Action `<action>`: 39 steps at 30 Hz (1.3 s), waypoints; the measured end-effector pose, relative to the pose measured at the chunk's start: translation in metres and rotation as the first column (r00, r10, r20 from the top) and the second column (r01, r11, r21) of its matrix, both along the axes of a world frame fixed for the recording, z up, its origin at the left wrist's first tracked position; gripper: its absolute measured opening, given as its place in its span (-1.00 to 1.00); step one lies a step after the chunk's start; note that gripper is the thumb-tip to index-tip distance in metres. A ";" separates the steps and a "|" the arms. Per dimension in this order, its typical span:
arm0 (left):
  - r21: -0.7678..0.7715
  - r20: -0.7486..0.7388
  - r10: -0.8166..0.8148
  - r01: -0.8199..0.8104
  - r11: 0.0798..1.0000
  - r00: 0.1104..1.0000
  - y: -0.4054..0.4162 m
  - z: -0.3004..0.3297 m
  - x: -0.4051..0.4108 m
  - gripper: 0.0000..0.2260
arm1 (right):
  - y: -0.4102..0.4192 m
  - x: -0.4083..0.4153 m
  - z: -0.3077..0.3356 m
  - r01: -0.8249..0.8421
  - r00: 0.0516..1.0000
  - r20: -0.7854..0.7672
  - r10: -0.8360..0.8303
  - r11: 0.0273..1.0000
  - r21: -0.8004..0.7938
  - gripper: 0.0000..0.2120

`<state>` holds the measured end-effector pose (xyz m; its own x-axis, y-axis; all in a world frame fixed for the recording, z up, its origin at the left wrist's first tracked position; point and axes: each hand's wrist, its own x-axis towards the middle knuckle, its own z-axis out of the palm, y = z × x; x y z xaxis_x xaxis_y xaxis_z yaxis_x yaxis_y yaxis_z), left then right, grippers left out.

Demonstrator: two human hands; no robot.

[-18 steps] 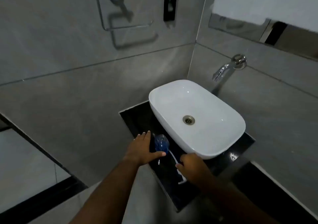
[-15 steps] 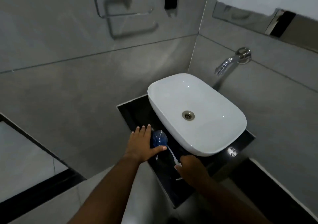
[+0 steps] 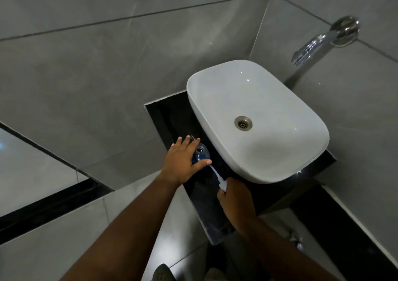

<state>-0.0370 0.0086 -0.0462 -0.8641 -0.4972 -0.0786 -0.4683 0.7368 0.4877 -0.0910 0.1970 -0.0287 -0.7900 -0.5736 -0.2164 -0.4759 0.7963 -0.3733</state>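
Observation:
A blue bottle (image 3: 201, 155) stands on the black counter (image 3: 170, 119) just left of the white basin (image 3: 269, 99). My left hand (image 3: 182, 162) holds the bottle, fingers on its far side and thumb across its near side. A thin white tube with a white pump head (image 3: 219, 178) runs from the bottle toward me. My right hand (image 3: 235, 201) grips the pump head's near end, fingers curled round it.
A chrome tap (image 3: 318, 41) juts from the grey tiled wall at the right, above the basin. The basin's drain (image 3: 243, 123) sits in its middle. The counter's front edge (image 3: 206, 226) lies between my forearms. Floor tiles show below.
The view has tilted down and closer. My right hand has drawn the pump head a little further from the bottle; my left hand stays on the bottle.

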 end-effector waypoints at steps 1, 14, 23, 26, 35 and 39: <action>0.002 -0.006 0.007 -0.007 1.000 1.000 0.001 -0.001 0.000 -0.25 | -0.001 -0.001 0.006 0.009 1.000 0.002 -0.009 0.999 -0.032 -0.83; -0.030 -0.022 0.010 -0.010 0.999 1.000 -0.003 -0.010 -0.002 -0.13 | -0.034 -0.048 0.154 -0.349 0.913 -0.305 0.270 0.905 -0.242 -0.73; -0.111 0.007 -0.038 0.038 0.993 0.999 -0.013 -0.015 -0.002 -0.06 | -0.068 -0.052 0.169 -0.559 0.818 -0.160 0.552 0.829 -0.001 -0.70; -0.130 -0.017 -0.084 0.081 0.988 0.996 -0.020 -0.012 -0.005 -0.03 | -0.079 -0.061 0.153 -0.557 0.819 -0.115 0.562 0.827 0.071 -0.75; -0.177 -0.009 -0.157 0.153 0.972 0.988 -0.027 -0.018 -0.011 -0.05 | -0.104 -0.073 0.118 -0.599 0.795 -0.049 0.605 0.795 0.091 -0.74; -0.255 -0.020 -0.160 0.150 0.955 0.987 -0.026 -0.019 -0.013 -0.07 | -0.106 -0.067 0.101 -0.553 0.833 0.016 0.553 0.832 0.038 -0.72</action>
